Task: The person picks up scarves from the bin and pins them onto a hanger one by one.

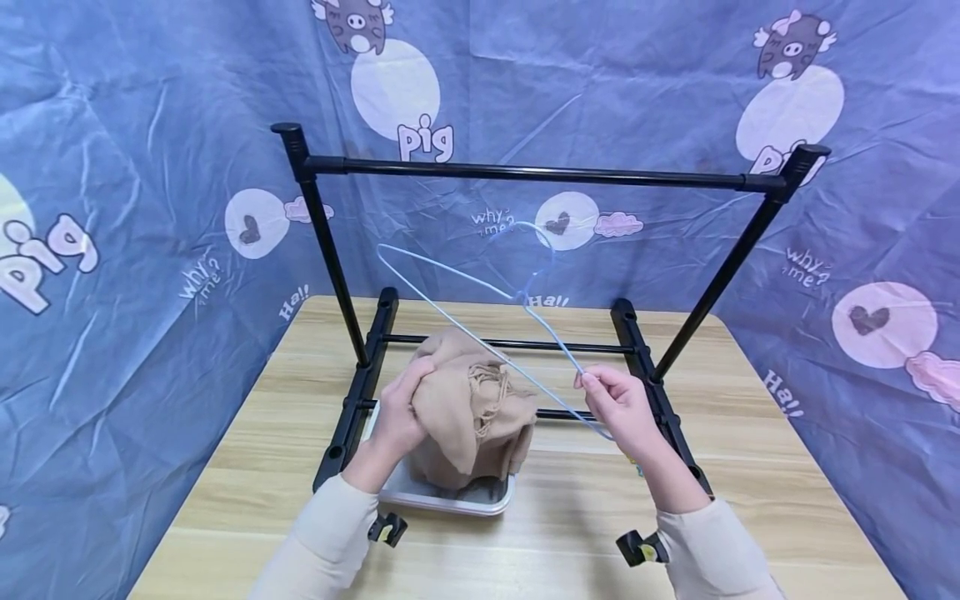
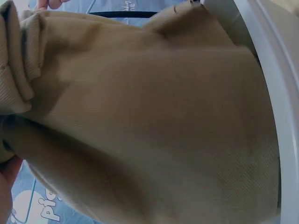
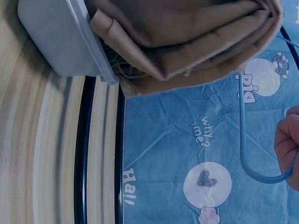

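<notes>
A tan scarf with knotted fringe [image 1: 446, 408] is bunched in my left hand [image 1: 401, 410], the thumb and fingers gripping its upper left side. Its lower folds hang into a pale grey plastic bin [image 1: 450, 505]. In the left wrist view the scarf [image 2: 163, 116] fills most of the picture beside the bin's rim [image 2: 275, 70]. My right hand [image 1: 621, 402] pinches a light blue hanger [image 1: 520, 295] near its right corner. The hanger is tilted, its hook upward and its left end reaching over the scarf. In the right wrist view the hanger's rounded corner [image 3: 247, 170] meets the fingers.
A black garment rack [image 1: 525, 173] stands around the work, its top rail behind and above the hanger. Its feet and low crossbars rest on the wooden table [image 1: 247, 467]. A blue printed curtain [image 1: 675, 100] hangs behind and at both sides.
</notes>
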The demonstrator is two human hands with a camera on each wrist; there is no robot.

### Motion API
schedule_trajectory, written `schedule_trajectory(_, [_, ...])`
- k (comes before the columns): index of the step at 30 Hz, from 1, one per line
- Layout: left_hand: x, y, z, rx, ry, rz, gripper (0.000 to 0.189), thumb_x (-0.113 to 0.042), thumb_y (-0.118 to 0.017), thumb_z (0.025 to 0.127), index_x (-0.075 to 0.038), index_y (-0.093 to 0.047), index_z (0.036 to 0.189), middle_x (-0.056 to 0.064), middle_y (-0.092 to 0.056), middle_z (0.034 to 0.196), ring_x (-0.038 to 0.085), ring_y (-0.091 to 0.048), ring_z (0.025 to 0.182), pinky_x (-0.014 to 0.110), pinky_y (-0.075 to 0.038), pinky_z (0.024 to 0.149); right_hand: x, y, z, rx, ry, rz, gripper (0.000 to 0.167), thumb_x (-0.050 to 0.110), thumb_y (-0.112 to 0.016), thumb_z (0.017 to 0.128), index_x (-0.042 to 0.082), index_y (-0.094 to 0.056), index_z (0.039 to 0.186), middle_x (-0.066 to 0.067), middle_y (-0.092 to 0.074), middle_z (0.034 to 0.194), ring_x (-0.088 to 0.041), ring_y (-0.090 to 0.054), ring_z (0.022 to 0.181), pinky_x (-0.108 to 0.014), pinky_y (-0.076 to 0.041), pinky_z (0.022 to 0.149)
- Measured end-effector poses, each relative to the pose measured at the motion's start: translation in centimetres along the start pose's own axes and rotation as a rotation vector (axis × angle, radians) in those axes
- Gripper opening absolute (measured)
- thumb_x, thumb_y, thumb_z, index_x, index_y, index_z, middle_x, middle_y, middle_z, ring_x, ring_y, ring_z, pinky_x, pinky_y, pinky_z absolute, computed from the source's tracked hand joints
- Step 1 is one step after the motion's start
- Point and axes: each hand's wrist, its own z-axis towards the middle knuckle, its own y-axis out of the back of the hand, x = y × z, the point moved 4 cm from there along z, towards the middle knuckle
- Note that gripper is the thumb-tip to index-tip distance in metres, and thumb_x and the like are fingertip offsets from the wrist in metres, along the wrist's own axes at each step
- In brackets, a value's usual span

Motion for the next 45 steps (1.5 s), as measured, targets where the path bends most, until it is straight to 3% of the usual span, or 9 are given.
schedule_trajectory(4, [-0.4, 0.3, 0.1, -0.138, -0.114, 0.020, 0.022, -0.015, -0.051, 0.083, 0.007, -0.052, 0.085, 0.023, -0.058, 0.090, 0.034, -0.057, 0.077, 0.027, -0.043, 0.076, -0.3, -0.1, 0.0, -0.027, -0.009, -0.011, 0.030, -0.013, -0.034, 0.086, 0.006, -0.057, 0.080, -0.003, -0.030, 0.044, -0.013, -0.024, 0.035, -0.025, -0.017, 0.031])
schedule_trajectory(8, [-0.8, 0.4, 0.5, -0.194, -0.161, 0.011, 0.026, -0.017, -0.050, 0.086, 0.009, -0.051, 0.081, 0.028, -0.057, 0.088, 0.038, -0.056, 0.076, 0.027, -0.043, 0.078, -0.5, -0.3, 0.0, -0.009, -0.036, -0.036, 0.031, -0.013, -0.035, 0.086, 0.008, -0.056, 0.079, -0.004, -0.031, 0.045, -0.012, -0.026, 0.035, -0.026, -0.018, 0.032])
schedule_trajectory(13, [-0.9, 0.1, 1.3, -0.212, -0.123, 0.042, 0.020, -0.012, -0.052, 0.082, 0.008, -0.053, 0.084, 0.023, -0.058, 0.090, 0.033, -0.057, 0.077, 0.029, -0.044, 0.073, -0.1, -1.3, -0.2, 0.103, -0.058, -0.042, 0.031, -0.014, -0.035, 0.086, 0.008, -0.056, 0.080, -0.005, -0.031, 0.045, -0.013, -0.026, 0.035, -0.026, -0.019, 0.031])
schedule_trajectory(17, [-0.9, -0.4, 1.9, -0.221, -0.048, 0.081, 0.018, -0.004, -0.052, 0.072, 0.006, -0.056, 0.086, 0.016, -0.060, 0.085, 0.028, -0.058, 0.072, 0.031, -0.045, 0.066, 0.4, -2.3, -0.2, 0.216, -0.069, -0.020, 0.029, -0.016, -0.035, 0.085, 0.005, -0.055, 0.079, -0.006, -0.029, 0.046, -0.016, -0.024, 0.036, -0.026, -0.019, 0.032])
schedule_trajectory(21, [-0.6, -1.3, 2.3, -0.173, 0.057, 0.173, 0.021, 0.001, -0.050, 0.062, 0.002, -0.056, 0.082, 0.011, -0.058, 0.074, 0.025, -0.055, 0.065, 0.034, -0.043, 0.059, 0.4, -3.0, -0.4, 0.307, -0.063, 0.010, 0.026, -0.017, -0.035, 0.084, 0.000, -0.054, 0.078, -0.007, -0.028, 0.048, -0.016, -0.023, 0.038, -0.026, -0.019, 0.033])
schedule_trajectory(25, [-0.5, -2.1, 2.5, -0.104, 0.123, 0.306, 0.029, 0.000, -0.055, 0.057, -0.001, -0.057, 0.085, 0.008, -0.059, 0.075, 0.024, -0.055, 0.066, 0.034, -0.043, 0.057, 0.3, -3.5, -0.6, 0.361, -0.052, 0.072, 0.025, -0.019, -0.033, 0.083, -0.004, -0.052, 0.079, -0.007, -0.028, 0.048, -0.016, -0.023, 0.037, -0.024, -0.018, 0.032])
schedule_trajectory(34, [0.0, -3.5, 2.5, 0.023, 0.253, 0.472, 0.037, -0.021, -0.071, 0.065, -0.005, -0.054, 0.092, 0.005, -0.057, 0.074, 0.024, -0.053, 0.063, 0.035, -0.040, 0.051, 0.2, -3.9, -0.9, 0.384, -0.052, 0.119, 0.023, -0.020, -0.032, 0.083, -0.006, -0.050, 0.079, -0.008, -0.028, 0.049, -0.017, -0.023, 0.038, -0.024, -0.018, 0.032])
schedule_trajectory(40, [0.3, -3.5, 2.1, 0.046, 0.250, 0.522, 0.028, -0.021, -0.068, 0.068, -0.004, -0.057, 0.087, 0.005, -0.061, 0.076, 0.023, -0.056, 0.063, 0.035, -0.042, 0.051, 0.6, -3.8, -0.7, 0.343, -0.041, 0.043, 0.022, -0.015, -0.035, 0.085, -0.003, -0.053, 0.079, -0.007, -0.031, 0.049, -0.016, -0.025, 0.038, -0.024, -0.020, 0.033])
schedule_trajectory(45, [0.6, -3.3, 1.6, 0.150, 0.217, 0.545, 0.012, -0.019, -0.065, 0.071, -0.008, -0.060, 0.075, 0.002, -0.059, 0.067, 0.019, -0.054, 0.059, 0.032, -0.041, 0.049, 0.2, -3.2, -0.7, 0.299, -0.074, 0.019, 0.023, -0.012, -0.035, 0.087, -0.001, -0.053, 0.080, -0.006, -0.028, 0.048, -0.016, -0.023, 0.037, -0.025, -0.019, 0.033])
